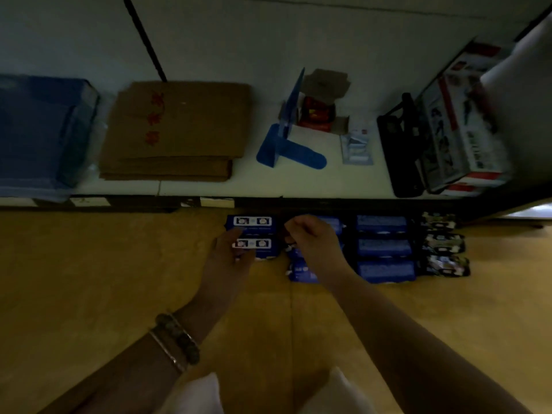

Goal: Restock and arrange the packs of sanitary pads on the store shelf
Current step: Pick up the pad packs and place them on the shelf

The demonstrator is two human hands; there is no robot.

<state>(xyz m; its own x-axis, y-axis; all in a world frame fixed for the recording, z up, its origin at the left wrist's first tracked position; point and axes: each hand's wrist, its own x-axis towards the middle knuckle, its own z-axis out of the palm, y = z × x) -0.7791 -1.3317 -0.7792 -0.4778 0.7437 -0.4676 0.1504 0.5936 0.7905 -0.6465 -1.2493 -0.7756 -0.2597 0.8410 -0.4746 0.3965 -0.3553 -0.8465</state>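
Here, on tan surface under white shelf, left hand grips a pack; right hand curled, grip unclear.

White ledge, left to right. Blue film-wrapped bundle at the far left edge. Just beside it, a stack of flattened brown cardboard, red print on the top sheet, unreadable. Well apart to the right, a blue plastic divider, one part upright, foot lying flat. Behind it, a small open carton holding something red. Small clear blister pack lying flat nearby. Black carrier touching a white-and-red printed box, tilted, blurred.
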